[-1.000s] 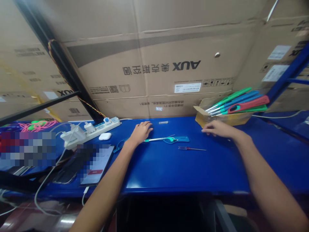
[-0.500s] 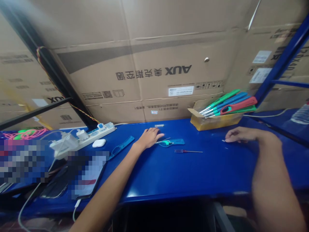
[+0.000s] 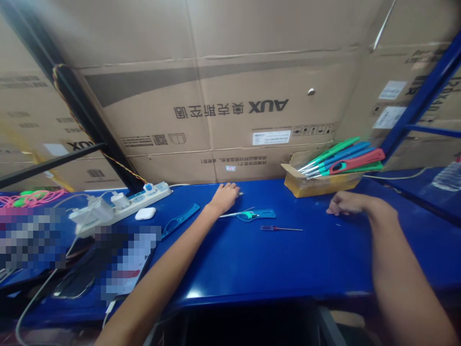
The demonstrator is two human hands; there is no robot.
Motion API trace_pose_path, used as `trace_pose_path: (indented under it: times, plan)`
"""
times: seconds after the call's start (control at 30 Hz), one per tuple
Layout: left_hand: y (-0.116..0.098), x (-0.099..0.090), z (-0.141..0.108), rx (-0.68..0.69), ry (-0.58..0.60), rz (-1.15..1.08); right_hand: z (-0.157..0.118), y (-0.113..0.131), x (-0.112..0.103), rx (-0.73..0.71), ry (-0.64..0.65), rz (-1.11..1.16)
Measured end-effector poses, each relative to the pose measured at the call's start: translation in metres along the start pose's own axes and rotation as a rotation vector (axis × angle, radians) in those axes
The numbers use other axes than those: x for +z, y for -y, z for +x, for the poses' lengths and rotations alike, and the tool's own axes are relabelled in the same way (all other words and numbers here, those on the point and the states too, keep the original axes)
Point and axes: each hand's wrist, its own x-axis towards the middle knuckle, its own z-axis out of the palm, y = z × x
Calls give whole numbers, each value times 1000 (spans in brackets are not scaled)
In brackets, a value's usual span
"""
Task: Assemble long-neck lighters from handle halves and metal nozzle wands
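My left hand (image 3: 225, 196) reaches to the back of the blue table (image 3: 230, 264), fingers closed over a small metallic piece (image 3: 240, 193) that shows only at its right edge. Just below lies a blue lighter shell half (image 3: 267, 213) with a green part and a metal rod (image 3: 228, 215). A screwdriver (image 3: 281, 228) rests nearer the front. On the right, my right hand (image 3: 342, 203) is on the table with its fingers drawn together; what they hold, if anything, is too small to make out. A tiny white sliver (image 3: 337, 225) lies below it.
A cardboard box (image 3: 324, 185) of colourful lighters stands at the back right. To the left are another blue shell half (image 3: 182, 218), a white earphone case (image 3: 145, 214), a power strip (image 3: 144, 199) and a phone (image 3: 126, 264). Cardboard (image 3: 216, 86) lines the back.
My left hand has moved slightly back and right, covering most of the small metallic piece. My right hand has shifted a little left, and the white bit by its fingertips no longer shows.
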Motion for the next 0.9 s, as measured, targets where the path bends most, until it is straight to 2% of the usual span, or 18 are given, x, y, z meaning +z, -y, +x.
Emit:
trace_pose_path:
  times: [0.07, 0.13, 0.23, 0.3, 0.37, 0.43, 0.5, 0.6, 0.73, 0.9]
  plan:
    - [1, -3, -4, 2, -11, 16, 0, 16, 1, -32, 91, 73]
    - [-1, -10, -9, 4, -42, 19, 0, 41, 6, -136, 104, 123]
    - [-10, -22, -17, 48, -185, -59, 0, 86, 22, -350, -19, 168]
    - [-21, -28, -24, 106, -290, -189, 1, 114, 37, -435, -129, 226]
    - [-33, -29, -31, 102, -352, -318, 1, 137, 53, -491, -186, 351]
    - [-44, -25, -38, 121, -343, -367, 1, 153, 67, -473, -235, 517]
    - [-52, -20, -44, 111, -325, -412, 1, 164, 78, -452, -255, 705]
    - [-59, -13, -50, 107, -337, -499, 0, 171, 89, -478, -201, 890]
    - [-60, -14, -53, 201, -412, -541, -1, 172, 93, -507, -130, 949]
    - [-59, -15, -53, 272, -453, -716, -4, 174, 94, -497, -165, 993]
